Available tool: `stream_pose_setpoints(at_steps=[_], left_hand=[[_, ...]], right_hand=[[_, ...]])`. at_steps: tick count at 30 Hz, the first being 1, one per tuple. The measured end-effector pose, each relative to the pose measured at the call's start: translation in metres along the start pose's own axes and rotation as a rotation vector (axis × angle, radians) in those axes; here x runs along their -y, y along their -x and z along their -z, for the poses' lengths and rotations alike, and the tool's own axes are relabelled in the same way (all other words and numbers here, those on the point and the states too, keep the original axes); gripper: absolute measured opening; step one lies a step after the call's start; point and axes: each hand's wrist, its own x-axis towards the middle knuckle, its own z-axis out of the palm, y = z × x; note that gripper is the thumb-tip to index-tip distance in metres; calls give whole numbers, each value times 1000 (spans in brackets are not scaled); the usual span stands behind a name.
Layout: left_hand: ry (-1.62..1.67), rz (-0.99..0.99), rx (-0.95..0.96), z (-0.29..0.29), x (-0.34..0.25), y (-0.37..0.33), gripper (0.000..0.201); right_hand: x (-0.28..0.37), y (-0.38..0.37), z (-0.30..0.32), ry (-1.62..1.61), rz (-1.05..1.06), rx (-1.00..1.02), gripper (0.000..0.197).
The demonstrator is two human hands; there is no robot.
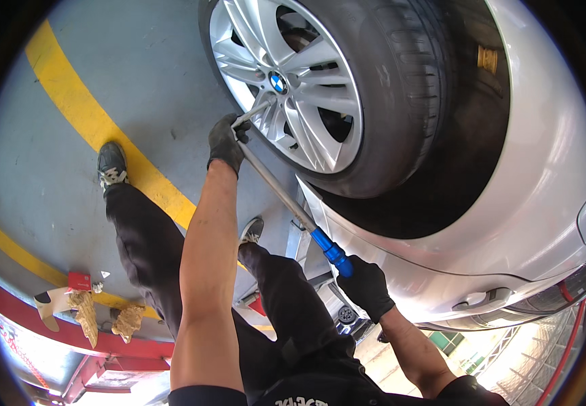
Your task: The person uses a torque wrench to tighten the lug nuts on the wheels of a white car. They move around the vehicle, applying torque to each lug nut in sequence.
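Diagonally, a torque wrench [279, 189] is running eleven-to-five o'clock, left hand [226, 142], nearer the alloy wheel [290, 89], and right hand [366, 287] clasping it

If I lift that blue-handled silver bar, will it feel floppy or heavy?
The long blue-handled silver bar probably feels stiff: it runs straight between the black-gloved left hand and black-gloved right hand. Likely heavyish, as it looks metal.

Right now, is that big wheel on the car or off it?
On: the wheel sits inside the dark arch of the silver car, with the long wrench angled toward its hub.
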Motion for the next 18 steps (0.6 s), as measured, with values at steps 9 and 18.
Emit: stream_pose_setpoints(at_steps=[9, 18], left_hand=[[-227, -285, 135, -9, 4, 19, 12], [-207, -201, 132, -5, -9, 9, 20]], right_hand=[[-86, -165, -217, -229, -17, 66, 38], [-75, -78, -143, -335, 45, 129, 35]])
